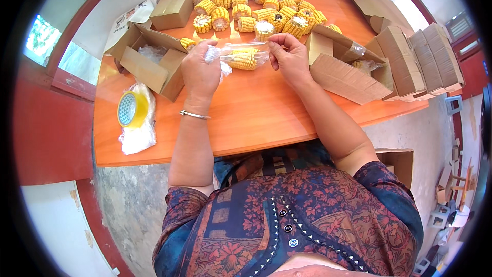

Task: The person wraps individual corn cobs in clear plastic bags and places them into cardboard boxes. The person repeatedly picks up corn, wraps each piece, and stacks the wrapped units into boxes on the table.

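Between my hands is a clear plastic bag [261,47] with a yellow corn cob piece [242,60] inside it, held a little above the table. My left hand [201,69] is closed on the bag's bunched end at the left. At the bag's right end my right hand [288,57] pinches the plastic between thumb and fingers. Just beyond, several cut corn cob pieces [220,18] are heaped on the orange table [246,113]. Some show their round cut ends. The lower fingers of my left hand are partly hidden.
An open cardboard box [148,66] with clear plastic inside stands at the left, another open box [348,79] at the right. Flattened cartons [405,61] stack beyond it. A yellow tape roll [132,109] lies on white plastic bags [138,141] near the left edge.
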`<state>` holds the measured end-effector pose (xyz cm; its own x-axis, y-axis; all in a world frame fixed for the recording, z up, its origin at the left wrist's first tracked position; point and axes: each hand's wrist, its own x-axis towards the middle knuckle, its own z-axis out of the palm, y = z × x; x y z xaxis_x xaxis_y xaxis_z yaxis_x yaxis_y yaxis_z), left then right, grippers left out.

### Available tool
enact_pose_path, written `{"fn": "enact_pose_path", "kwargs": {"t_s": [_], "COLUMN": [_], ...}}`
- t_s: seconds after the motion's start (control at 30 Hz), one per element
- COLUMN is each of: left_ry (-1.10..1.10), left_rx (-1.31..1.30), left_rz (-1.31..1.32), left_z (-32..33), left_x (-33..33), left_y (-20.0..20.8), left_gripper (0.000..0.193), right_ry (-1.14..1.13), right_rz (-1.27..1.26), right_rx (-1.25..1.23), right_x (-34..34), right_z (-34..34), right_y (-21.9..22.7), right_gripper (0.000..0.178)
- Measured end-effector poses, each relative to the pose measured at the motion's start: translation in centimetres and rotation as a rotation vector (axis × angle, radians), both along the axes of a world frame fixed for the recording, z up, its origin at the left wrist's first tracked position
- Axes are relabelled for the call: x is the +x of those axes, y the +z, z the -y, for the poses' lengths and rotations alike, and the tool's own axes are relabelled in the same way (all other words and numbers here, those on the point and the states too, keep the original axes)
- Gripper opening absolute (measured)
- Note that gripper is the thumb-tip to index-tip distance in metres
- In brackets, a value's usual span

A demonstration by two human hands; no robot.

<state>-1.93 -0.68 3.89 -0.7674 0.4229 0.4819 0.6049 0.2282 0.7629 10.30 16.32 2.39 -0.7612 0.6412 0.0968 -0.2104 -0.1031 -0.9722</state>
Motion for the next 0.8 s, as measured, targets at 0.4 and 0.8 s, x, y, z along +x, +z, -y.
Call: {"fn": "enact_pose_path", "kwargs": {"t_s": [0.4, 0.8], "left_ry": [-0.050, -0.332], "left_rx": [0.149, 0.378], "left_rz": [0.034, 0.592], "left_z": [-0.2, 0.7], "left_x": [-0.3, 0.3], "left_y": [-0.1, 1.7], "left_gripper": [0.022, 0.012], "right_ry": [-0.007, -0.025], "right_rz": [0.113, -0.026], "right_rx": [0.766, 0.515], "right_x": [0.2, 0.1], "right_z": [0.1, 0.9], "right_y": [-1.6, 0.1], "right_gripper": [0.022, 0.029]}}
